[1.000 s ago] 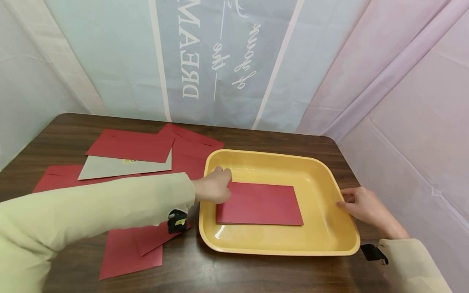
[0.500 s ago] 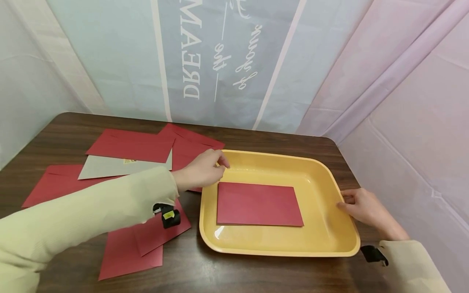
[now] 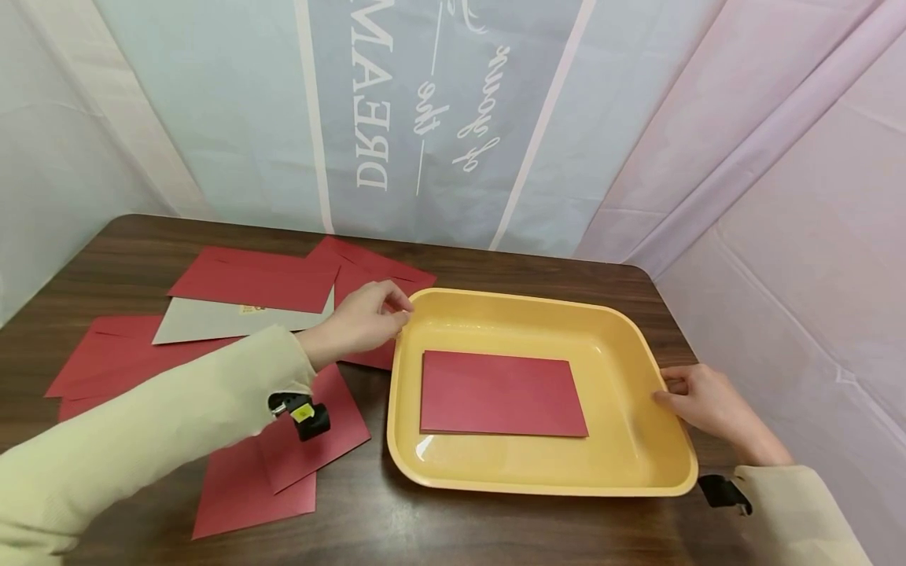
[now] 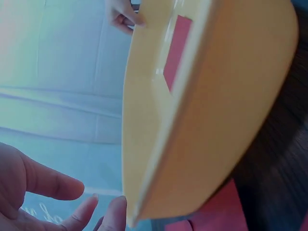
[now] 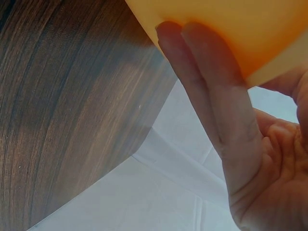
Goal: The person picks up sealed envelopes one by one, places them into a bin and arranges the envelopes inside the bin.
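Observation:
A yellow tray [image 3: 623, 464] stands on the table, with a red envelope [image 3: 504, 395] lying flat inside it, toward the left. At the tray's right side my right hand [image 3: 708, 399] pinches the rim, thumb inside and fingers against the outer wall. In the right wrist view those fingers [image 5: 216, 86] press on the tray's outside. My left hand [image 3: 362, 314] hovers at the tray's far left corner, fingers loosely bent with nothing between them. The left wrist view has its thumb [image 4: 57, 185] apart from the fingertips, one of which overlaps the tray rim.
Several red envelopes [image 3: 255, 277] lie scattered and overlapping on the left of the dark wooden table [image 3: 467, 527]. Among them is a grey-white envelope [image 3: 212, 321] with a small yellow mark. A printed cloth [image 3: 439, 118] hangs behind the table.
My left hand has moved from the red envelope inside the tray, up and left, to the tray's far left corner. The right hand stays on the rim; the envelope lies where it was.

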The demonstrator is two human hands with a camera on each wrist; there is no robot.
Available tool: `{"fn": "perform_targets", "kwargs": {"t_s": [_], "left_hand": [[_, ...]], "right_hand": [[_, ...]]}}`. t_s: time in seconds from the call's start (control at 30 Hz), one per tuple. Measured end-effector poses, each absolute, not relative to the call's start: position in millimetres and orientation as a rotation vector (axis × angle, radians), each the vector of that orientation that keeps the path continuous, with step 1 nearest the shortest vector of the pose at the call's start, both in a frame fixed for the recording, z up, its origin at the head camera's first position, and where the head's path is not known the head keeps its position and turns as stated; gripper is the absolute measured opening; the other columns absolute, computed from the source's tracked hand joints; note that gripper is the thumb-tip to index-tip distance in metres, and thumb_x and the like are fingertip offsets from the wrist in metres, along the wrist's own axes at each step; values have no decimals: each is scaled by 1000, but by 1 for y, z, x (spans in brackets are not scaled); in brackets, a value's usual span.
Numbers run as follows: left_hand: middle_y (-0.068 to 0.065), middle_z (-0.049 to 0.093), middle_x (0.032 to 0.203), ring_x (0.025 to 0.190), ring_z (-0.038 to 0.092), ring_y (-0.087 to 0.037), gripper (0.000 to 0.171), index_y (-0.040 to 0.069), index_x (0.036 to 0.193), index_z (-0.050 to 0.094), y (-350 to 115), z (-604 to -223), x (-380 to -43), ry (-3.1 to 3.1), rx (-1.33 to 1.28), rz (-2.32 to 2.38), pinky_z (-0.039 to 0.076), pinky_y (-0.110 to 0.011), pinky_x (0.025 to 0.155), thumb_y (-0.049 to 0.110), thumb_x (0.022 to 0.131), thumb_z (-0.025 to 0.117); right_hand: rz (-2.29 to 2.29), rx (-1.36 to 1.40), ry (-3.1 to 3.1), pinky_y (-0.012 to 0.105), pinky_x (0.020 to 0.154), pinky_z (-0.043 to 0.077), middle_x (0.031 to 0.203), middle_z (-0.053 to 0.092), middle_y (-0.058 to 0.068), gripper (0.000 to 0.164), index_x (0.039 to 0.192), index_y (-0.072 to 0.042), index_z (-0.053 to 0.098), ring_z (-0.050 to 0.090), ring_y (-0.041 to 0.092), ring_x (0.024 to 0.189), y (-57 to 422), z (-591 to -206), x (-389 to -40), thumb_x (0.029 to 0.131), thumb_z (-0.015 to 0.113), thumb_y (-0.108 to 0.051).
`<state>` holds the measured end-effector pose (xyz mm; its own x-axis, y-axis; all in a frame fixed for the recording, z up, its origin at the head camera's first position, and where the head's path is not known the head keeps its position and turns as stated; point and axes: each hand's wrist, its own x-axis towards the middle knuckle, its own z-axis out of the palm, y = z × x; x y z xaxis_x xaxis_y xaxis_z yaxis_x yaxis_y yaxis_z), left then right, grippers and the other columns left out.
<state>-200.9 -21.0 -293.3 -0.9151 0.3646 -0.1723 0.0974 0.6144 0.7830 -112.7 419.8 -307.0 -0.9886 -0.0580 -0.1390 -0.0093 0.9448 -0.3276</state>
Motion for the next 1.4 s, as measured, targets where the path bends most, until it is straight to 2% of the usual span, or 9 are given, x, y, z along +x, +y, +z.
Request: {"fn": "perform_targets", "kwargs": {"t_s": [0.23,0.43,0.63,0.77,0.97,1.03,1.17,1.4], "left_hand": [[-20,53,122,103,61,-31,33,-3,124,45,-39,-308,-202,2499,265,1284,50,-38,84,16,97,50],[-23,50,127,113,52,-34,36,-4,124,44,-51,-319,-204,2527,230,1240,46,-45,91,16,96,52],[-25,51,121,111,52,-37,36,-7,120,46,-56,-332,-205,2589,229,1174,46,-47,91,13,92,58],[-26,42,122,104,51,-35,42,-8,120,44,-62,-338,-204,2608,179,1164,46,-44,87,16,90,61],[-30,27,130,115,34,-40,59,-10,124,38,-72,-345,-205,2678,87,1101,39,-49,90,25,86,66],[-31,27,128,116,29,-42,64,-12,124,36,-75,-348,-206,2716,81,1059,36,-51,91,27,84,68],[-33,29,124,113,28,-43,72,-15,126,33,-80,-351,-207,2755,82,995,32,-53,90,30,83,68],[-36,27,127,113,26,-45,78,-18,130,33,-85,-354,-207,2793,110,905,28,-56,91,36,85,67]], "right_hand": [[-502,-45,2957,25,60,50,83,72,20,39,111,15,62,70,22,69,419,-306,-112,83,69,-12],[-482,-41,2957,25,60,50,83,72,21,39,111,16,62,70,22,69,418,-305,-113,84,69,-11],[-478,-39,2954,26,61,51,84,72,21,40,112,16,61,71,24,71,418,-305,-114,84,69,-12],[-490,-52,2950,26,61,51,84,72,21,40,112,15,62,71,24,71,419,-306,-114,83,69,-13],[-492,-58,2947,26,61,51,84,72,20,40,111,15,62,70,22,71,419,-306,-114,83,69,-13],[-490,-57,2950,25,61,51,84,72,20,40,111,15,62,70,21,70,419,-305,-115,83,69,-13],[-498,-63,2952,24,61,50,84,73,19,39,111,14,63,70,19,69,419,-305,-114,83,69,-13],[-497,-57,2941,26,61,51,84,72,20,40,112,15,62,70,23,71,420,-306,-113,84,68,-13]]}}
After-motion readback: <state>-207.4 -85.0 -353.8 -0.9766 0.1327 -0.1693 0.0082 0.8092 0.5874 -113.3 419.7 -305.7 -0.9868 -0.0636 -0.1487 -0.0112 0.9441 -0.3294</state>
